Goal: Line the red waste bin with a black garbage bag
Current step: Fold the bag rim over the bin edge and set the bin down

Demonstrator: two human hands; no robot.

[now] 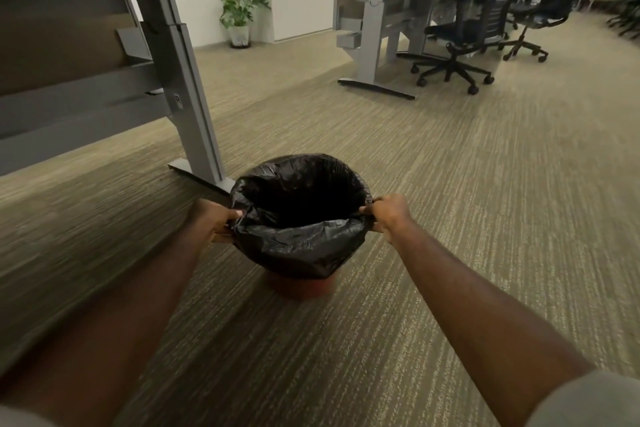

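The red waste bin (300, 289) stands on the carpet in the middle of the head view, with only its lower part showing. A black garbage bag (304, 246) sits inside it, its mouth open and folded down over the rim and most of the outer wall. My left hand (213, 220) grips the bag's edge at the bin's left side. My right hand (388, 213) pinches the bag's edge at the right side. Both arms reach forward from the bottom corners.
A grey desk leg and foot (194, 135) stand just behind and left of the bin. Farther back are a second desk (381, 31), two black office chairs (460, 45) and a potted plant (240, 7). Carpet spreads to the right.
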